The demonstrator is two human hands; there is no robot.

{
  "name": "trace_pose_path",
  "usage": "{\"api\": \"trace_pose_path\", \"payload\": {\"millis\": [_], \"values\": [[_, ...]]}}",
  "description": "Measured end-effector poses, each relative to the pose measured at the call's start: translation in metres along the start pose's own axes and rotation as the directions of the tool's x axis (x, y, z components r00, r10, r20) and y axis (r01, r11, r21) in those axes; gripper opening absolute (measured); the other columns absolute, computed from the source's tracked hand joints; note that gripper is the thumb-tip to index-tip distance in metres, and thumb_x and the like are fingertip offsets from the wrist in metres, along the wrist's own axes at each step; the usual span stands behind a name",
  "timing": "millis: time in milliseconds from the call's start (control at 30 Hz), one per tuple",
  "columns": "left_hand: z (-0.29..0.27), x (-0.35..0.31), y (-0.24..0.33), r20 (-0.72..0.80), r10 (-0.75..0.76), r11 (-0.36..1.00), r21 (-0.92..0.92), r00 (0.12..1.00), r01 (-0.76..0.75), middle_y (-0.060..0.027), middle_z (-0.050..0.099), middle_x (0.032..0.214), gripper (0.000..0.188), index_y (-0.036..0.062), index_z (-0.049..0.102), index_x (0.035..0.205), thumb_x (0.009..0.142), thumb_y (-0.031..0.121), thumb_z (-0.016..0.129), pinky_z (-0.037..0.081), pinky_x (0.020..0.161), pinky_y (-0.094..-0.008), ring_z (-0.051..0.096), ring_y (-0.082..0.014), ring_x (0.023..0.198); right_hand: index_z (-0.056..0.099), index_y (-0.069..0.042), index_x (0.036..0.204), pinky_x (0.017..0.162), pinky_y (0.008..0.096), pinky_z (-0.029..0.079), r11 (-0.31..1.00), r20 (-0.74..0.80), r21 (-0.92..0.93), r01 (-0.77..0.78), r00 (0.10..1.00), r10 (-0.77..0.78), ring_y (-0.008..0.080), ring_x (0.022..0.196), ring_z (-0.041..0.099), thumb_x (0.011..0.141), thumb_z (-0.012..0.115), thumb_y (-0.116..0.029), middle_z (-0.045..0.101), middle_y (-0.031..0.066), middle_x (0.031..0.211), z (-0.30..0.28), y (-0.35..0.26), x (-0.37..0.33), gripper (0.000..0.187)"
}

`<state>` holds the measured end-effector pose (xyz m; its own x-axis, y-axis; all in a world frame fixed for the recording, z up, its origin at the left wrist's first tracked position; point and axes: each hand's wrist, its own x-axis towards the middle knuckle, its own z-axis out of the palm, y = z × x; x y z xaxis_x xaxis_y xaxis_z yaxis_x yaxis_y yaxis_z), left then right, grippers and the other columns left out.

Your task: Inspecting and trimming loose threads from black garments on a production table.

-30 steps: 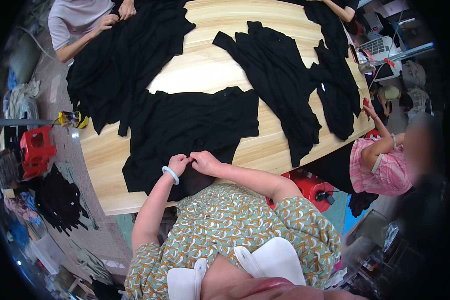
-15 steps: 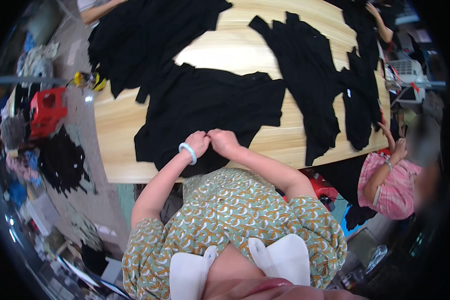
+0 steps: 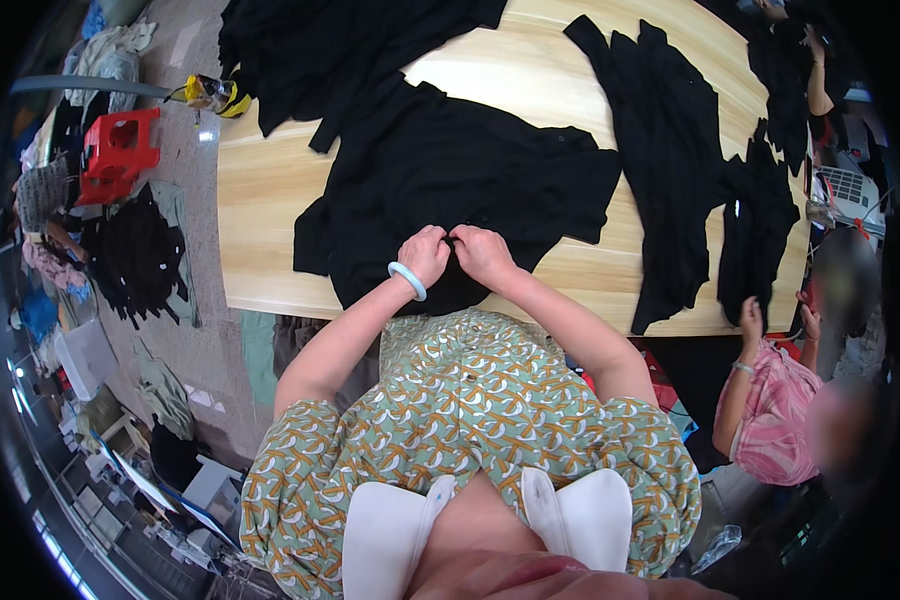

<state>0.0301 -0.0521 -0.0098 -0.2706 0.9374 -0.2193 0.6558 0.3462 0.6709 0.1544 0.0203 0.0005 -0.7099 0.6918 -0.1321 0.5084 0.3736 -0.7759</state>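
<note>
A black garment with short sleeves lies spread on the wooden table, its near edge at my waist. My left hand, with a pale bangle on the wrist, has its fingers closed in a pinch on the cloth near that edge. Close beside it, my right hand pinches the same garment, fingertips nearly meeting those of the left. The bit of cloth between the fingertips is too small and dark to make out.
Other black garments lie at the far left and on the right of the table. A co-worker in a pink top handles a black piece at the right edge. A red stool stands left.
The whole view has shifted, so the table sits higher and farther right. Both my hands stay pinched together on the garment. The co-worker's hands have moved apart, one now at the black piece's lower end.
</note>
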Motion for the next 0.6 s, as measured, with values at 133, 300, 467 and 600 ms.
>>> {"api": "trace_pose_path", "payload": {"millis": [133,300,467,600], "values": [[-0.019,0.003,-0.015,0.184,0.131,0.969,-0.233,0.974,-0.086,-0.0135,0.056,0.075,0.014,-0.0013,0.056,0.086,0.075,0.005,0.05,0.044,0.062,-0.0323,0.056,-0.0249,0.068,0.057,-0.002,0.081,0.062,0.0403,0.047,0.994,0.093,0.109,-0.015,0.996,0.005,0.0331,0.07,0.058,0.075,0.053,-0.008,0.059,0.0171,0.073,-0.007,0.003,0.005,0.01],[-0.035,0.006,-0.027,0.384,0.009,0.942,-0.312,0.923,0.12,-0.0088,0.059,0.074,0.019,-0.0006,0.056,0.093,0.079,0.011,0.054,0.043,0.061,-0.0263,0.052,-0.0116,0.066,0.057,-0.003,0.084,0.063,0.0373,0.046,0.984,0.266,0.166,-0.07,0.964,0.023,0.0316,0.072,0.058,0.074,0.06,-0.016,0.06,0.0154,0.074,-0.015,0.005,0.011,0.017],[-0.028,0.006,-0.051,0.303,-0.114,0.993,0.027,0.946,0.111,-0.0121,0.059,0.078,0.02,0.0029,0.057,0.088,0.075,0.019,0.058,0.046,0.065,-0.0322,0.058,-0.0269,0.073,0.058,-0.003,0.085,0.066,0.0379,0.046,0.995,0.298,0.024,-0.096,0.951,0.084,0.0308,0.075,0.058,0.073,0.061,-0.017,0.06,0.0144,0.077,-0.01,0.025,-0.008,0.018],[-0.014,0.023,-0.027,0.169,-0.001,0.993,0.113,0.986,-0.018,-0.0116,0.054,0.077,0.024,0.005,0.056,0.079,0.072,0.027,0.063,0.046,0.064,-0.0346,0.056,-0.0268,0.074,0.058,-0.003,0.084,0.067,0.0388,0.046,0.999,0.245,0.014,-0.05,0.968,0.045,0.0316,0.075,0.057,0.073,0.06,-0.015,0.059,0.0152,0.077,-0.007,0.028,-0.012,0.017]]}}
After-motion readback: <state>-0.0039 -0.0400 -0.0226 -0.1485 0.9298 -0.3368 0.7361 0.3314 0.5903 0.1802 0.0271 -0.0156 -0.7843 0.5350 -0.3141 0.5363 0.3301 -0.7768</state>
